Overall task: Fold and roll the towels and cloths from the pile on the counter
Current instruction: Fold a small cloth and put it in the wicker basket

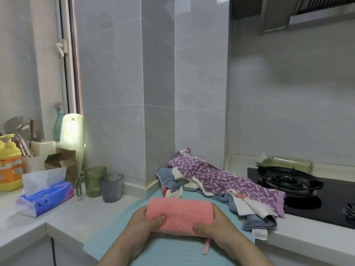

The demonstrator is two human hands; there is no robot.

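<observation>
Pink cloth (pixel 179 216): rolled into a short cylinder, lying crosswise on the teal mat (pixel 119 227) near the counter's front edge.
Left hand (pixel 143 222): grips the roll's left end, with the thumb pressed on the near face and the fingers curled round the far side, mostly hidden.
Right hand (pixel 215 227): grips the right end, with the thumb on the lower near face and the fingers wrapped behind.
Loop (pixel 207 246): a pink strap trailing from the roll's underside onto the mat, just beside the right wrist.
Pile (pixel 240 204): a purple patterned towel (pixel 211 179) over white and blue cloths, just behind and right of the roll.
Left side: a tissue pack (pixel 46 198) and two cups (pixel 103 183).
Right side: a stove (pixel 288 181).
</observation>
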